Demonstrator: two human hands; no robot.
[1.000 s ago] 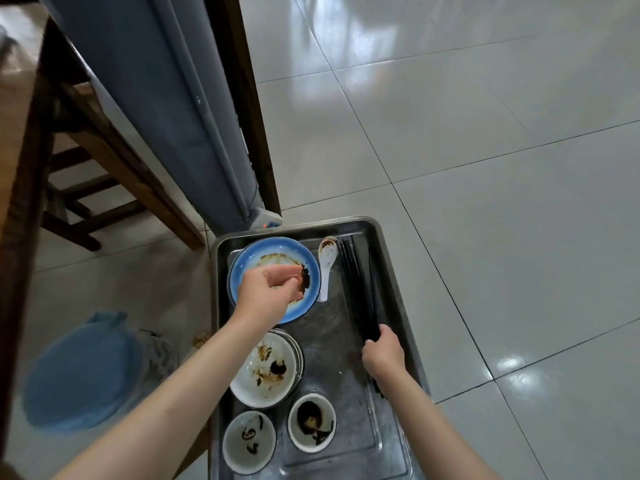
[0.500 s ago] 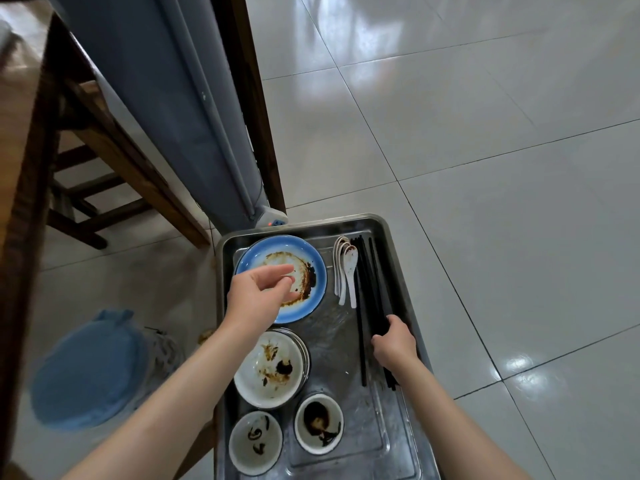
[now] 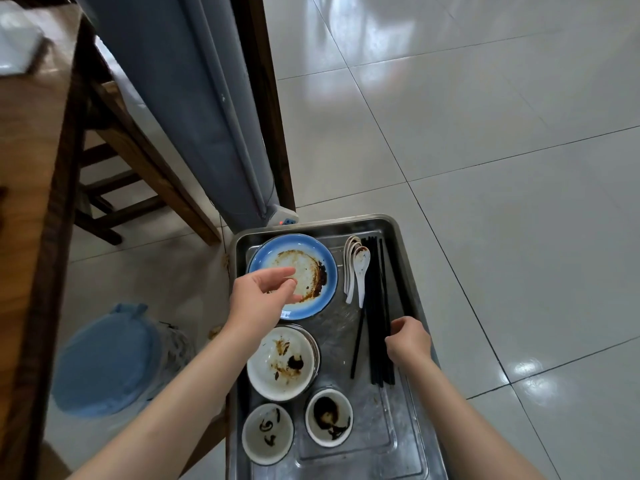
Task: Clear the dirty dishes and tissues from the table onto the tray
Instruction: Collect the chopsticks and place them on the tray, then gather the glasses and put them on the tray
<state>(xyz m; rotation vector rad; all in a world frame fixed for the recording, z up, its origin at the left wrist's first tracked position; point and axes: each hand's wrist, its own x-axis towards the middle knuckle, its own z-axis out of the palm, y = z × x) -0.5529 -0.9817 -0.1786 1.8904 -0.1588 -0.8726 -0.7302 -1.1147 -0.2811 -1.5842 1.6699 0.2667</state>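
Table (image 3: 31,168) sat far left, something white and blurred on its far corner, maybe tissue. Left hand (image 3: 258,299) hovered over the blue plate (image 3: 301,271), fingers loosely spread, holding nothing. Bowls (image 3: 280,362) were lined up along the tray's (image 3: 408,258) left side, probably to save space. Spoons (image 3: 356,268) lay nested. Right hand (image 3: 408,341) curled against the chopsticks (image 3: 377,306), seemingly bunching them at the right wall; actual grip unclear.

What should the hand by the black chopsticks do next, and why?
Probably nudge the stray chopstick in against the chopsticks. The right hand touches the bundle near its end, while one stick lies slanted apart to the left. The spoons are already nested on the tray, and the left hand hovers over the blue plate, holding nothing.
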